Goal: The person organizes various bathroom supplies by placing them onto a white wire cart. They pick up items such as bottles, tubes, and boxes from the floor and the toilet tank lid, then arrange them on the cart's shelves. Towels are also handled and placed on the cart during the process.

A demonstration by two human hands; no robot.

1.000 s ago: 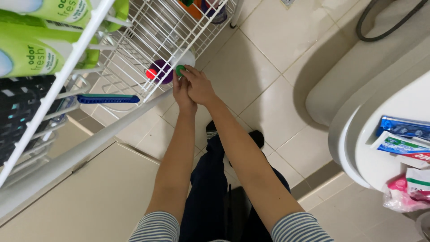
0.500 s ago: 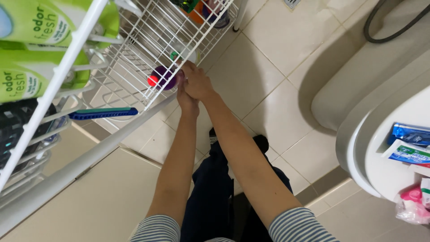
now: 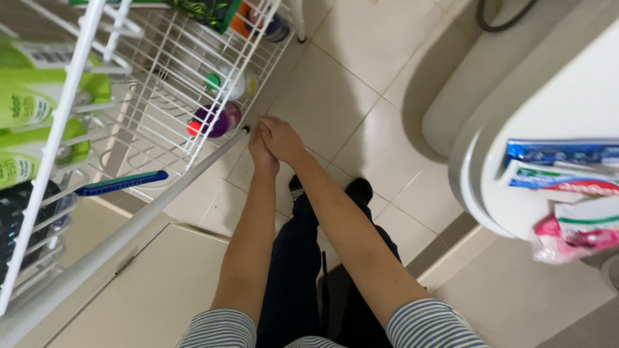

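My left hand (image 3: 259, 153) and my right hand (image 3: 281, 138) are pressed together at the lower front corner of a white wire rack (image 3: 169, 77), beside the end of its white rail (image 3: 129, 233). The right hand lies over the left, fingers closed, and nothing shows in either. Just inside the lowest basket, left of my hands, lies a purple bottle with a red cap (image 3: 216, 121). A pale bottle with a green cap (image 3: 225, 84) sits behind it. My dark trousers and feet are below on the tiled floor.
Green bottles (image 3: 39, 106) and a blue-handled tool (image 3: 122, 182) sit on upper rack shelves at left. A toilet (image 3: 477, 77) stands at upper right. A white round-edged surface (image 3: 567, 96) at right holds toothpaste boxes (image 3: 561, 154) and a pink packet (image 3: 574, 235).
My hands have drawn back out of the basket towards its front corner. The green-capped bottle that was at my fingertips now rests in the basket, apart from them.
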